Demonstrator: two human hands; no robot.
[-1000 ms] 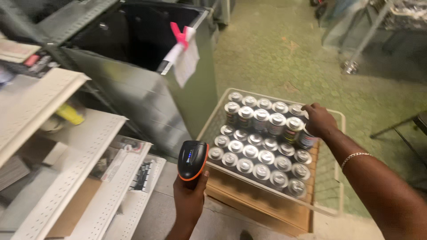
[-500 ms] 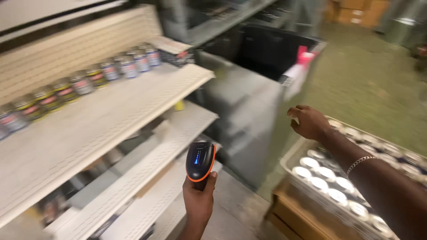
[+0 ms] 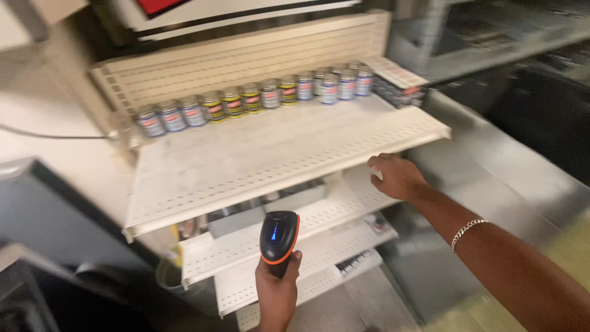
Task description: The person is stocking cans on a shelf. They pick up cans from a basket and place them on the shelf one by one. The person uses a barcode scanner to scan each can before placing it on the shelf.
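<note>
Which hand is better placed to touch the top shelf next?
Right. The right hand is free, fingers curled, just under the top shelf front edge. The left hand sits lower, its grip closed on the handheld scanner.

Handheld barcode scanner (image 3: 279, 236), black body with orange trim, small blue-lit screen facing the camera, held upright by its grip in the left hand (image 3: 278, 294), low centre of frame in front of the lower white shelves. Right hand (image 3: 396, 176) holds nothing, fingers loosely curled, palm down, at the front edge of the perforated white shelf (image 3: 258, 160), bracelet on its wrist.
</note>
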